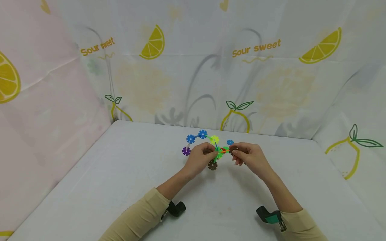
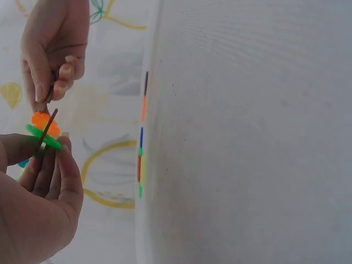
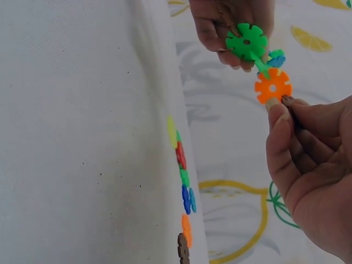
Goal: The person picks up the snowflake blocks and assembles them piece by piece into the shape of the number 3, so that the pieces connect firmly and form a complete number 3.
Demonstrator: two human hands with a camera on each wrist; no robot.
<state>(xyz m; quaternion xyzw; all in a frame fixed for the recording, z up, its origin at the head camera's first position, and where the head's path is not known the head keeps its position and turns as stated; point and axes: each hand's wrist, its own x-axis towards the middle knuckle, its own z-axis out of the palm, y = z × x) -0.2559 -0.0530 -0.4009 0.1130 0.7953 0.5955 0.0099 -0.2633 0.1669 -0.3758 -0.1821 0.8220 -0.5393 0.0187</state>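
Observation:
A chain of notched plastic discs runs from a purple disc [image 1: 186, 151] through blue discs [image 1: 202, 134] and a yellow-green disc [image 1: 214, 139] to my left hand [image 1: 199, 160]. This hand pinches the chain near a green disc [image 3: 246, 42], with a brown disc [image 1: 212, 165] just below its fingers. An orange disc [image 3: 273, 88] stands out from the green end toward my right hand [image 1: 251, 157]. Between right thumb and fingertips is a brown disc [image 1: 232, 150], mostly covered, its edge right at the rim of the orange one. Both hands are raised above the table.
Several loose discs lie on the white table [image 1: 120, 187], among them a blue disc [image 1: 230, 142] behind the hands, a red disc [image 3: 181, 155] and an orange disc [image 3: 187, 230]. A patterned cloth [image 1: 193, 83] stands behind the table. Dark wrist-mounted devices [image 1: 176, 209] sit below both forearms.

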